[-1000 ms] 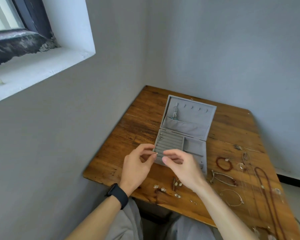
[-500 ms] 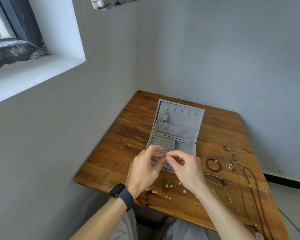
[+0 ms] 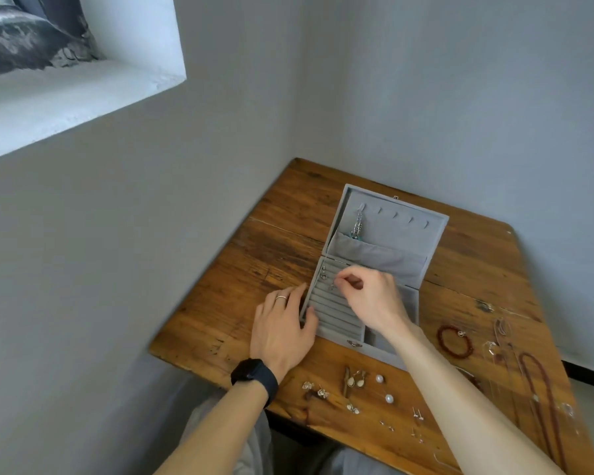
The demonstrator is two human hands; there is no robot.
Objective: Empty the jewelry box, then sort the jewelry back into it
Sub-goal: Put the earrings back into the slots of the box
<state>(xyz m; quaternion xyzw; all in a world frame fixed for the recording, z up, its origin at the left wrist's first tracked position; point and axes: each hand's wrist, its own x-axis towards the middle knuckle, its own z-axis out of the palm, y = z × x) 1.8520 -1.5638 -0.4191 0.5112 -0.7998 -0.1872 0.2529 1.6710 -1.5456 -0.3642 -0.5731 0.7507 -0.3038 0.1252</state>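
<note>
- Head view, the only one.
- Box (image 3: 403, 231) found open on the table (image 3: 247, 275), lid propped upright on the far side of both hands, tray lying under them.
- Left hand (image 3: 282, 332) laid on the table against the box's left wall. Fingers are held fairly straight along that wall, and the thumb is set at the near-left corner. Nothing is held in it.
- A band (image 3: 281, 297) is noted on one left finger, and a dark watch (image 3: 253, 376) on the left wrist.
- Right hand (image 3: 374, 299) held over the tray, thumb and forefinger closed together on a small ring (image 3: 331, 287). The remaining fingers are curled.
- The ring is held over the upper rows of the slots (image 3: 333, 315), just right of the left fingertips. Whether it touches the slots cannot be told.
- Two small pieces (image 3: 323, 275) seen seated in the slots just beyond the ring.
- A chain (image 3: 358, 226) seen hanging from the leftmost lid hook, beyond the right hand, with its lower end in the lid pocket.
- Earrings and two pearls (image 3: 379, 378) recorded loose on the table between the two forearms, nearer than the box.
- A red bracelet (image 3: 455, 341) and a long bead necklace (image 3: 542, 399) recorded right of the right forearm, apart from the box.
</note>
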